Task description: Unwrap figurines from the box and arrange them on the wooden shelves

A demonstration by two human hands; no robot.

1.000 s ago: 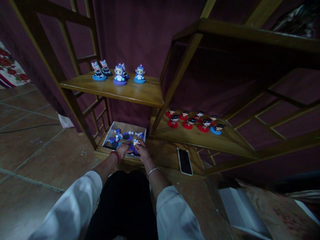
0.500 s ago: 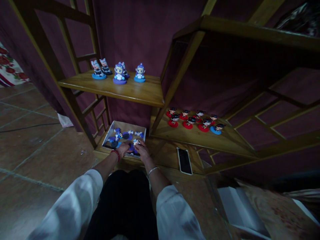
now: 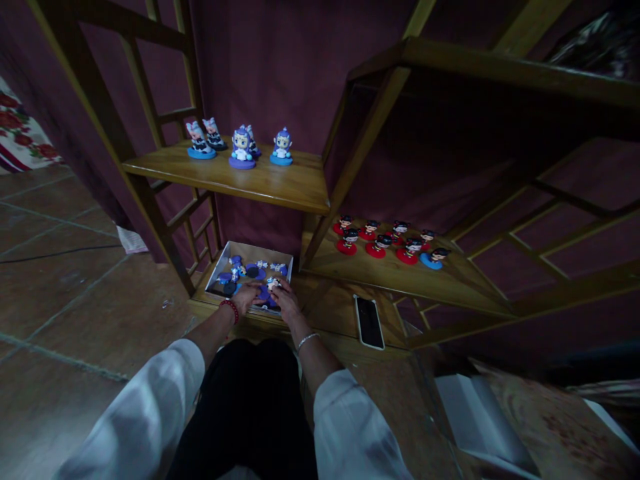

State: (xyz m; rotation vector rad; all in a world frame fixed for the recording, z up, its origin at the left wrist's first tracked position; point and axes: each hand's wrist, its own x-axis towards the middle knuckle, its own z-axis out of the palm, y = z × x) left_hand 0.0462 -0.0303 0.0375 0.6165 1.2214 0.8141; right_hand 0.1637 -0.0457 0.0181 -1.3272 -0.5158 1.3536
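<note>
A shallow white box (image 3: 214, 275) on the low wooden ledge holds several purple and blue figurines (image 3: 235, 268), some lying down. Both my hands are at its near side. My right hand (image 3: 287, 301) has its fingers closed on a pale-faced figurine (image 3: 273, 283) at the box's right part. My left hand (image 3: 247, 298) reaches in beside it, fingers over a purple base (image 3: 265, 293); whether it grips the base or only touches it is too small to tell.
An upper shelf (image 3: 215, 175) bears several figurines (image 3: 242, 148) on blue and purple bases. Red-based figurines (image 3: 379, 246) stand on the right shelf (image 3: 325, 261). A phone (image 3: 369, 323) lies on the ledge, and an open white box (image 3: 480, 413) sits lower right.
The view has shifted very slightly. My hands stay at the near side of the box, with only small finger movement.
</note>
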